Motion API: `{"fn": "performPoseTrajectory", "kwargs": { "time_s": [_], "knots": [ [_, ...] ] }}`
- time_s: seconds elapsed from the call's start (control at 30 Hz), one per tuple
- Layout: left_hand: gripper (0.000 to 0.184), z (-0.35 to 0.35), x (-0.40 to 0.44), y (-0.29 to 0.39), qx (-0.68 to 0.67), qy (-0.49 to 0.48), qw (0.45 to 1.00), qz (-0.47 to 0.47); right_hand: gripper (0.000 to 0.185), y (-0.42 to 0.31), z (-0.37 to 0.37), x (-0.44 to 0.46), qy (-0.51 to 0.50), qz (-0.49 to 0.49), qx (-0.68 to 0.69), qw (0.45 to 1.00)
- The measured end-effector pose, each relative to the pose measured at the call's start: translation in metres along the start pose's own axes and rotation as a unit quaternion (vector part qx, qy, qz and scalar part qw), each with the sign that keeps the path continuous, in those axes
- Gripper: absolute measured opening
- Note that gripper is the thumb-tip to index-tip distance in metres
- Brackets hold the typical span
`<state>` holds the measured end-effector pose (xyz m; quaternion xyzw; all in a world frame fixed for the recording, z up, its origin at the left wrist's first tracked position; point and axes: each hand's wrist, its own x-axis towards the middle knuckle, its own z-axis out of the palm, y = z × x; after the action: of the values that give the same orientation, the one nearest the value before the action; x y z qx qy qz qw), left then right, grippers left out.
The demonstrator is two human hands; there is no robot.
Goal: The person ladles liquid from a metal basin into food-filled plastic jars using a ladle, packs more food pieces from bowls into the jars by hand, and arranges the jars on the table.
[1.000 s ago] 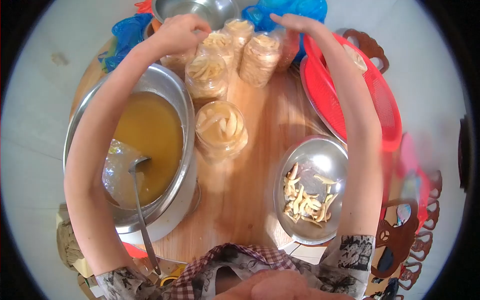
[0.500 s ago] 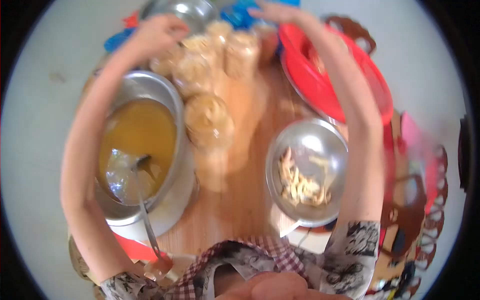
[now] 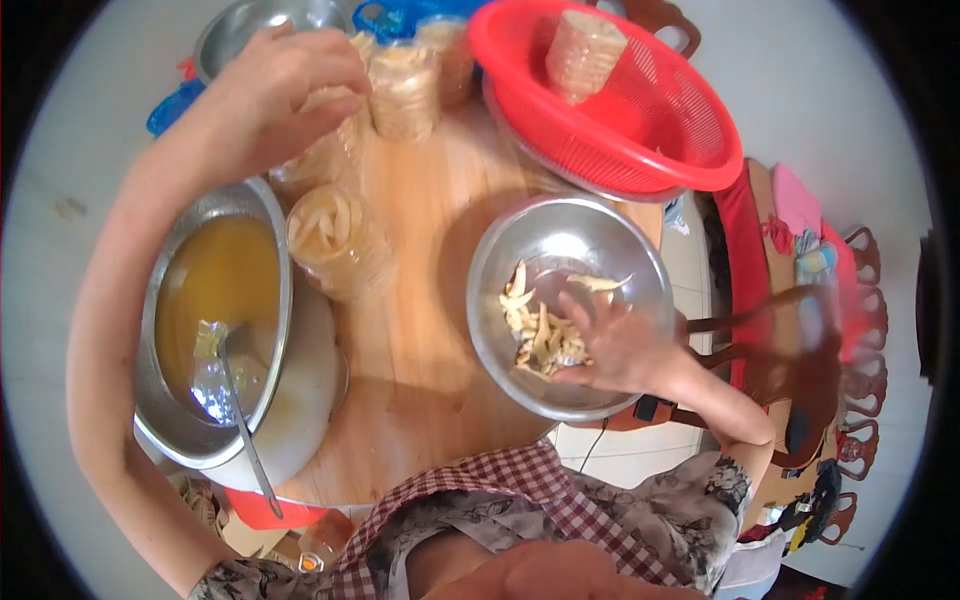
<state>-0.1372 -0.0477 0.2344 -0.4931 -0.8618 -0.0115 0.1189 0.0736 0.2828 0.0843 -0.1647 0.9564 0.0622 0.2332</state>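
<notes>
A big metal pot point(image 3: 265, 215) is on the left, holding amber liquid point(image 3: 235, 270). A ladle point(image 3: 243, 420) leans in it, its head in the liquid and its handle crossing the near rim. Beyond the pot, near the top, sits an empty-looking metal pan point(image 3: 215, 40), partly hidden by the left hand point(image 3: 285, 95). That hand hangs over the jars, its grip loosely bent with the thumb parted from the fingers; whether it touches a jar cannot be told. Just beside the pot is an open front jar point(image 3: 345, 255), full of pale strips under a clear liquid. A taller jar point(image 3: 405, 95) packed with pale pieces is farther back on the wooden bench point(image 3: 425, 330), near a blue bag point(image 3: 385, 20). Right of the bare wood is a steel bowl point(image 3: 490, 250) with loose strips point(image 3: 540, 335) gathered in its bottom. Behind it is a red basket point(image 3: 590, 135), with a clear container point(image 3: 588, 55) tilted inside. The right hand point(image 3: 625, 345) reaches into the bowl, its grip spread above the strips; blur hides whether the fingertips touch them. A blurred brown chair point(image 3: 780, 370) is at far right.
</notes>
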Motion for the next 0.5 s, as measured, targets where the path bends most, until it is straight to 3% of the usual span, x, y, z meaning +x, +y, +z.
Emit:
{"fn": "performPoseTrajectory", "kwargs": {
  "time_s": [0.07, 0.17, 0.23, 0.33, 0.37, 0.43, 0.5],
  "knots": [
    [0.017, 0.001, 0.007, 0.005, 0.018, -0.005, 1.0, -0.011, 0.093, -0.012, 0.005, 0.002, -0.052, 0.015, 0.038, 0.998],
    [0.017, 0.002, 0.016, 0.008, 0.009, 0.005, 1.0, -0.01, 0.077, -0.011, 0.036, 0.015, 0.04, 0.01, 0.052, 0.998],
    [0.015, 0.008, 0.019, 0.01, 0.005, 0.029, 1.0, -0.011, 0.05, -0.001, 0.047, 0.024, 0.072, -0.018, 0.125, 0.989],
    [0.016, 0.008, 0.021, 0.002, 0.041, 0.027, 0.999, -0.007, 0.034, 0.016, 0.057, 0.032, 0.131, -0.066, 0.131, 0.98],
    [0.016, 0.005, 0.021, -0.004, 0.047, 0.023, 0.998, -0.025, 0.034, 0.02, 0.05, 0.031, 0.092, -0.05, 0.139, 0.985],
    [0.021, 0.003, 0.022, -0.022, 0.045, -0.026, 0.997, -0.054, 0.032, 0.028, 0.041, 0.027, 0.116, -0.084, 0.15, 0.978],
    [0.025, 0.013, 0.014, -0.044, 0.049, 0.03, 0.997, -0.042, 0.031, 0.032, 0.026, 0.02, 0.128, -0.12, 0.163, 0.971]
  ]
}}
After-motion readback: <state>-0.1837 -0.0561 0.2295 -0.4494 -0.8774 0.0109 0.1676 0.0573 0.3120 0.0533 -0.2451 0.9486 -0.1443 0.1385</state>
